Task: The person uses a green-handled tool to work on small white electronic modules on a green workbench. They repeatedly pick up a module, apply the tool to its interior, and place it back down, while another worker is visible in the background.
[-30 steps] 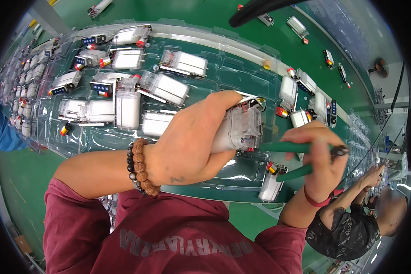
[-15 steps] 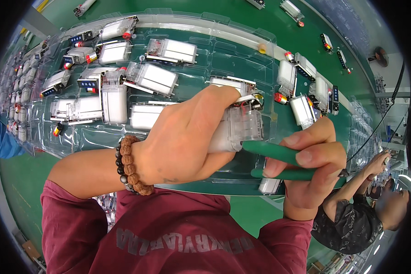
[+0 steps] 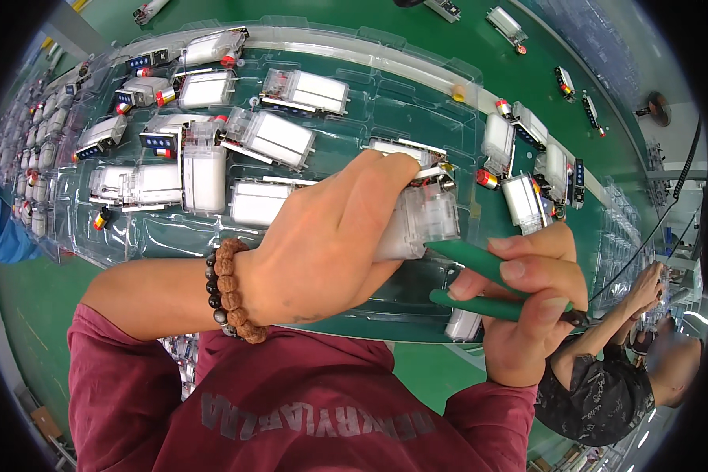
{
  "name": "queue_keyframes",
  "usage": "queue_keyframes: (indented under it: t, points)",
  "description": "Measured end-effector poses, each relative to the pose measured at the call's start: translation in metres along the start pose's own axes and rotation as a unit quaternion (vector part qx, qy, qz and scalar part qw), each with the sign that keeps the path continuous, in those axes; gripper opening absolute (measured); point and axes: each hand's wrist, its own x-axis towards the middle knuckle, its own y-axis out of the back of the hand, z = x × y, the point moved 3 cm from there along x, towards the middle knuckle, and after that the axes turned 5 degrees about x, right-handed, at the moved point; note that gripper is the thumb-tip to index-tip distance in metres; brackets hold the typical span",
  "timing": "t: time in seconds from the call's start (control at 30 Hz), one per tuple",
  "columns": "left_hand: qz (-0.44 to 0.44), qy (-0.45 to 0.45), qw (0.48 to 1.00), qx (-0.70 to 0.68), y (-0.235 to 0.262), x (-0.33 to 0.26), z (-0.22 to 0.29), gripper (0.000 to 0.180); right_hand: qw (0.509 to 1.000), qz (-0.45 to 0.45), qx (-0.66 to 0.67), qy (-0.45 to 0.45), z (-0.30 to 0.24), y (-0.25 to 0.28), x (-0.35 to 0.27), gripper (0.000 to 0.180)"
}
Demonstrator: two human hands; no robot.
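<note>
Green pliers (image 3: 470,261) sit, handles parted, in the curled fingers of the right hand (image 3: 527,340), one handle tip just beside the clear-and-white case (image 3: 423,222) that the left hand (image 3: 318,240) clasps above the desk (image 3: 417,332), so a slipping handle might scratch the case.

Item: one boxy white-and-clear plastic device (image 3: 426,220), its left portion concealed by your left hand (image 3: 322,236); one green-handled hand tool (image 3: 470,262), its dark head partly hidden by your right hand (image 3: 547,279). Also: one crumpled blue sheet (image 3: 8,224), cut off by the left edge; numerous white-and-clear units (image 3: 43,145) at far left, details too small for you to tell.
</note>
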Motion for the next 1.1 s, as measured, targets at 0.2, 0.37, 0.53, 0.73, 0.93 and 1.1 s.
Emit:
queue_keyframes:
  t: [0.2, 0.37, 0.53, 0.73, 0.93, 1.1]
  points:
    - [-0.028, 0.022, 0.999, 0.004, -0.006, -0.005, -0.002, 0.072, 0.991, -0.071, -0.108, -0.040, -0.012, 0.004, 0.008, 0.016]
    - [-0.061, 0.023, 0.998, 0.019, -0.008, -0.006, -0.002, 0.070, 0.977, -0.114, -0.176, 0.030, -0.014, -0.003, 0.015, 0.014]
    - [-0.064, 0.043, 0.997, -0.026, -0.010, -0.004, -0.001, 0.071, 0.989, -0.043, -0.141, 0.012, -0.014, 0.002, 0.003, 0.017]
    - [-0.067, 0.029, 0.997, -0.031, -0.008, -0.005, -0.001, 0.071, 0.991, -0.012, -0.123, -0.044, -0.008, 0.009, 0.001, 0.035]
    - [-0.075, 0.032, 0.996, -0.029, -0.006, -0.007, -0.001, 0.072, 0.991, -0.028, -0.114, -0.062, -0.006, 0.007, 0.003, 0.040]
    - [-0.067, 0.028, 0.997, -0.034, -0.010, -0.008, -0.004, 0.070, 0.990, -0.044, -0.119, -0.060, -0.006, 0.004, 0.006, 0.042]
